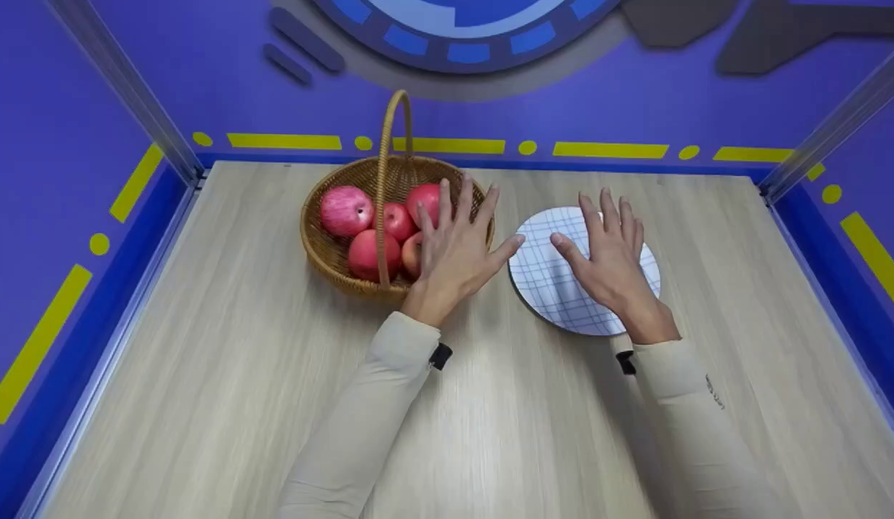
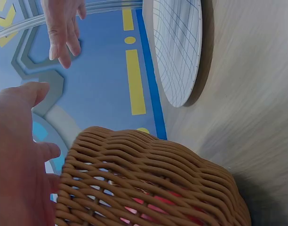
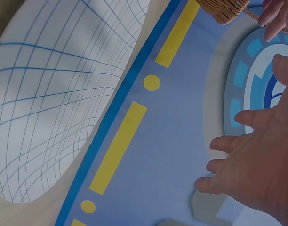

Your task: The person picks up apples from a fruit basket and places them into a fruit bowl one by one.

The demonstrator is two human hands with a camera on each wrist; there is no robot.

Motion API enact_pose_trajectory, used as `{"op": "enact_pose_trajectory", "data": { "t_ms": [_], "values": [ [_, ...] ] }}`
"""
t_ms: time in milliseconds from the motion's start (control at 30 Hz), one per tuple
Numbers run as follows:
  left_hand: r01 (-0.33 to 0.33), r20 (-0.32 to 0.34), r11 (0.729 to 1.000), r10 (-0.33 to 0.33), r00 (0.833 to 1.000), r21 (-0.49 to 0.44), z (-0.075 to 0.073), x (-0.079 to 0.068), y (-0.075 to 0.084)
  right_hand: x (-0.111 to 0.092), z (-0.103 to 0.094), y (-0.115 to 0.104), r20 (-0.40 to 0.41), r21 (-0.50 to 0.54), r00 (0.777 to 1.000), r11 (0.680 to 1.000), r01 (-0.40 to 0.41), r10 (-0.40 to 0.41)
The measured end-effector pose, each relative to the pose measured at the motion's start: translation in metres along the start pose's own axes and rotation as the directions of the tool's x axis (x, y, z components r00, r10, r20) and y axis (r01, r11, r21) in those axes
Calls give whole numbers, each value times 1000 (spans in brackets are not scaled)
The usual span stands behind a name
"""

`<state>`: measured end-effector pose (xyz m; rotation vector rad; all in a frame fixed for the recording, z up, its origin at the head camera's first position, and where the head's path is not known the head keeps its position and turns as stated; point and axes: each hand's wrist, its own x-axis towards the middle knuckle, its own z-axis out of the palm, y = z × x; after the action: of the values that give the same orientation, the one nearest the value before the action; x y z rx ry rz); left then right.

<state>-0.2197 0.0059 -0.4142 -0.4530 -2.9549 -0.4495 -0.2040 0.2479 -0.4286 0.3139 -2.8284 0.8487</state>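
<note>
A brown wicker basket (image 1: 324,270) with a tall arched handle holds several red and pink apples (image 1: 373,254). Over its right side is my left hand (image 1: 458,252), fingers spread and straight, hiding part of the rim and fruit. In the left wrist view the woven wall of the basket (image 2: 148,174) stands close beside that hand. To the right lies a round white plate (image 1: 555,288) with a blue grid pattern. My right hand (image 1: 613,267) hovers above the plate, its fingers extended and grasping nothing; the right wrist view shows the plate (image 3: 50,103) below it.
Both things stand on a light wood-grain table (image 1: 490,432). Blue panels with yellow markings (image 1: 609,150) enclose it at the back and on both sides, with metal posts (image 1: 130,79) at the corners.
</note>
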Motion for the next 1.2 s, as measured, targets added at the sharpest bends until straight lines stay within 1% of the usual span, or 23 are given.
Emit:
{"op": "enact_pose_trajectory", "data": {
  "t_ms": [100, 400, 633, 867, 1033, 1200],
  "values": [
    [-4, -2, 1000, 4, 1000, -8, -2, -1, 2, 0, -1, -2, -1, -3, 1000, 1000, 1, -1],
    [-10, 6, 1000, 9, 1000, 22, -11, -2, 10, 0, -4, -4, -13, -15, 1000, 1000, 2, -2],
    [-25, -10, 1000, 25, 1000, 16, -23, -4, 18, -2, -7, -6, -20, 6, 1000, 1000, 6, -6],
    [-66, -60, 996, 70, 996, 66, -38, -7, 25, 0, -11, -10, -24, 32, 1000, 999, 17, -17],
    [-100, -105, 993, 106, 989, 57, -51, -10, 28, 1, -13, -15, -34, 56, 999, 998, 14, -12],
    [-137, -157, 990, 142, 977, 43, -64, -11, 29, 3, -15, -21, -40, 70, 999, 997, 13, -10]
  ]
}}
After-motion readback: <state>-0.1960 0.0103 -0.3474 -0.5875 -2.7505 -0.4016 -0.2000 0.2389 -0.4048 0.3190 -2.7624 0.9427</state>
